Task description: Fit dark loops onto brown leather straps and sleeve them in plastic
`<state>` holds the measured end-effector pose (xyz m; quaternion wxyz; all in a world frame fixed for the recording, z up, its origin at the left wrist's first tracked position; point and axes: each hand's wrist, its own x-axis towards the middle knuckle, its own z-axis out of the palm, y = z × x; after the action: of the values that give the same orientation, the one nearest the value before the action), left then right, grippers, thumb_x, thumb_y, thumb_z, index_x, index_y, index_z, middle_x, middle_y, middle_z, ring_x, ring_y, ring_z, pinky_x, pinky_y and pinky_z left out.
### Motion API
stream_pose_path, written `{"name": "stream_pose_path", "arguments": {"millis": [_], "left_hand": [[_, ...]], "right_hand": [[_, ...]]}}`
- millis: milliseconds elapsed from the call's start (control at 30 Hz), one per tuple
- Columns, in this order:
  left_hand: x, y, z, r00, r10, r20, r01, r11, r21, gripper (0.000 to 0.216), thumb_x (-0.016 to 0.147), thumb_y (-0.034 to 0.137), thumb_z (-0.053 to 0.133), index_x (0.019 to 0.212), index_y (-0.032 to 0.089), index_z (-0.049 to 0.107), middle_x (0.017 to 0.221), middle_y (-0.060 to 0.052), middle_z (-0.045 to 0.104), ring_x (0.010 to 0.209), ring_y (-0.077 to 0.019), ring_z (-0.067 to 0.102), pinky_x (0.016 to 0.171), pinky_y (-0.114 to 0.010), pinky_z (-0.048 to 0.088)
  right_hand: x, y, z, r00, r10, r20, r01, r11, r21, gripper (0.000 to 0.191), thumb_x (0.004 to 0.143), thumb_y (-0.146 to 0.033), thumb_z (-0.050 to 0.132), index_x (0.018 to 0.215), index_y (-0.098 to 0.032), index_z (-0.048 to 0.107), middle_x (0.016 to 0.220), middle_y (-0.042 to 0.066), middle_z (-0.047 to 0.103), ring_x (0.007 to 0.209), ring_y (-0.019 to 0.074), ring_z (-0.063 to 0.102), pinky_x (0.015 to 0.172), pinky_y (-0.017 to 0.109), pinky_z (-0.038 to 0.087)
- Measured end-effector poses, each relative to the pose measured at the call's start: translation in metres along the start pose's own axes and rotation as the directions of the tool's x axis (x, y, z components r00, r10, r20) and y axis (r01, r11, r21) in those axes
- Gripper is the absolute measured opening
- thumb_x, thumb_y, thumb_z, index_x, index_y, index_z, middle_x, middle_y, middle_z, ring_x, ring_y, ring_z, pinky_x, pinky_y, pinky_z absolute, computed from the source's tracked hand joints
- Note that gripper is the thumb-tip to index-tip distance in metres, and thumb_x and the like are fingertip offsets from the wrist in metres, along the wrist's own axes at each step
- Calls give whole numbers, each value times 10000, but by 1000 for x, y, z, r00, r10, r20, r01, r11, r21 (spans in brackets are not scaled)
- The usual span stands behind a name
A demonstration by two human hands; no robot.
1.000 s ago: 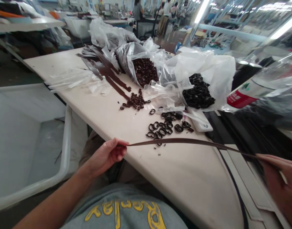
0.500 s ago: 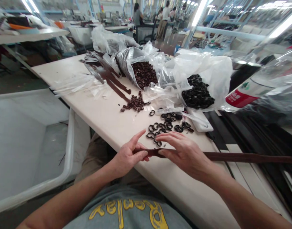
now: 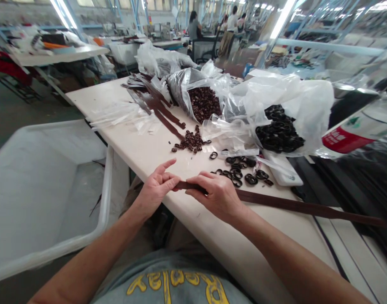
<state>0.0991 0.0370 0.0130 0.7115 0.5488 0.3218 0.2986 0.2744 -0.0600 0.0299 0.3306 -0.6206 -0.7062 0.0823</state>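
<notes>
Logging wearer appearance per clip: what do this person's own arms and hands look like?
The left forearm and right forearm are bare; no sleeve reaches them. The left hand and right hand wear no gloves; no watch, ring or bracelet shows. The person wears a grey T-shirt with yellow lettering.

My left hand (image 3: pixel 157 185) and right hand (image 3: pixel 217 195) pinched a brown strap (image 3: pixel 294 206) on the table (image 3: pixel 142 147), black rings (image 3: pixel 240 171) just beyond

A factory floor: rows of worktables (image 3: pixel 85 52), bagged buckles (image 3: pixel 278 133), workers (image 3: pixel 193 27) behind
</notes>
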Motion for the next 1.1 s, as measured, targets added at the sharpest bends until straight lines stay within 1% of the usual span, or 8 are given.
{"name": "stream_pose_path", "arguments": {"millis": [167, 367, 533, 633, 700, 800, 1000, 1100], "left_hand": [[3, -1, 3, 999, -36, -13, 35, 999, -39, 700, 790, 311, 750, 1403, 140, 457, 649, 41, 633, 648, -119, 583, 712, -254, 446], [9, -4, 6, 991, -124, 52, 129, 986, -104, 749, 754, 341, 786, 1405, 138, 477, 648, 29, 636, 624, -128, 604, 686, -262, 451], [10, -3, -3, 972, -171, 159, 171, 985, 15, 434, 730, 318, 802, 1129, 175, 709, 801, -44, 732, 731, -165, 654, 761, -298, 501], [10, 3, -6, 979, -68, 193, 10, 958, 288, 265, 768, 303, 762, 1014, 208, 765, 968, -81, 762, 881, -223, 685, 850, -337, 510], [13, 8, -6, 973, 53, 226, -155, 874, 461, 247, 805, 289, 721, 1039, 225, 766, 961, -83, 764, 881, -233, 689, 870, -351, 508], [18, 11, -6, 935, 167, 314, -326, 756, 567, 254, 829, 286, 690, 1070, 247, 758, 941, -96, 761, 862, -246, 691, 872, -364, 505], [31, 2, -4, 884, 173, 434, -434, 647, 627, 156, 862, 267, 629, 921, 251, 773, 809, -90, 736, 768, -233, 667, 772, -330, 494], [44, 5, -9, 871, 111, 479, -422, 670, 611, 130, 842, 266, 659, 894, 248, 777, 803, -70, 740, 738, -212, 660, 739, -300, 477]], "right_hand": [[-4, 5, 5, 1000, -18, -23, 19, 999, 46, 142, 916, -300, 640, 1006, -222, 718, 847, 18, 695, 710, 124, 651, 672, 208, 462], [-6, 10, 7, 993, -115, -18, 113, 990, -88, 236, 985, -333, 523, 924, -190, 701, 721, 19, 628, 598, 119, 589, 576, 223, 400], [-8, 14, 6, 994, -109, 5, 109, 991, -72, 241, 993, -300, 499, 897, -190, 692, 711, 12, 605, 595, 117, 569, 575, 231, 379], [-8, 18, 4, 997, -74, 19, 75, 996, -43, 225, 988, -292, 507, 920, -186, 694, 738, 18, 612, 612, 118, 574, 588, 231, 385], [-7, 20, 3, 997, -74, 11, 75, 996, -45, 234, 990, -298, 503, 914, -189, 694, 733, 18, 611, 609, 119, 569, 590, 232, 384], [-5, 22, 2, 997, -78, -1, 78, 996, -45, 245, 994, -302, 496, 895, -191, 691, 715, 13, 602, 605, 115, 562, 584, 228, 382], [-6, 30, 9, 998, -51, 32, 53, 995, -79, 260, 990, -302, 496, 844, -192, 680, 712, 14, 604, 614, 121, 558, 585, 237, 368], [-5, 35, 9, 998, -37, 47, 41, 994, -97, 260, 987, -292, 495, 832, -191, 678, 712, 13, 606, 613, 121, 567, 582, 239, 363]]}}
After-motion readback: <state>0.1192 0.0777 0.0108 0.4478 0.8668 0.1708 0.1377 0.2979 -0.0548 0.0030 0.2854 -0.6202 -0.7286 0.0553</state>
